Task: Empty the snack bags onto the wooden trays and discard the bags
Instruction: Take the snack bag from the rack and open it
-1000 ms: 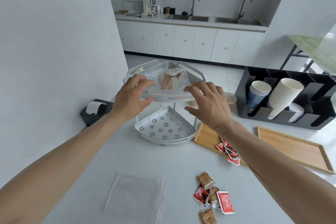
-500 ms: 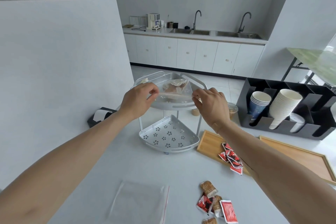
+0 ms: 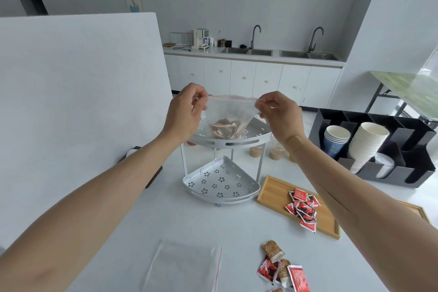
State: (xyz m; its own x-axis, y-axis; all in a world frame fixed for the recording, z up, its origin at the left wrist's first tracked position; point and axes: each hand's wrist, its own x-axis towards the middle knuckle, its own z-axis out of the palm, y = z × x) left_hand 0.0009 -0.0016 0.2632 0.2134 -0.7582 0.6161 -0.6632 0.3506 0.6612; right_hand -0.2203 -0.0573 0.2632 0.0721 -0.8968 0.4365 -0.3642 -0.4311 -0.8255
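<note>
You hold the snack bag (image 3: 227, 114) above the rack's top shelf (image 3: 258, 136), left hand (image 3: 183, 114) and right hand (image 3: 280, 115) pinching its top corners. It looks limp, light and slippery, its snacks sagging toward 6 o'clock; keep your grip at the zip strip.

Clear film, white metal, pale wood, glossy foil

The zip bag (image 3: 228, 114) is thin clear plastic, faintly hazy, with a red seal line along its top edge; a second clear bag (image 3: 183, 265) of the same film lies flat and nearly invisible on the counter (image 3: 142, 220), a smooth, matt, light grey surface. The two-tier corner rack (image 3: 221, 185) looks like white-coated metal, matt, punched with flower-shaped holes. The wooden tray (image 3: 272, 189) is pale, smooth wood with a satin finish. The red packets (image 3: 303, 206) are glossy foil, the brown packets (image 3: 272, 250) likewise shiny. The paper cups (image 3: 367, 140) are matt white, standing in a black organiser (image 3: 417, 173) with a dull sheen.
</note>
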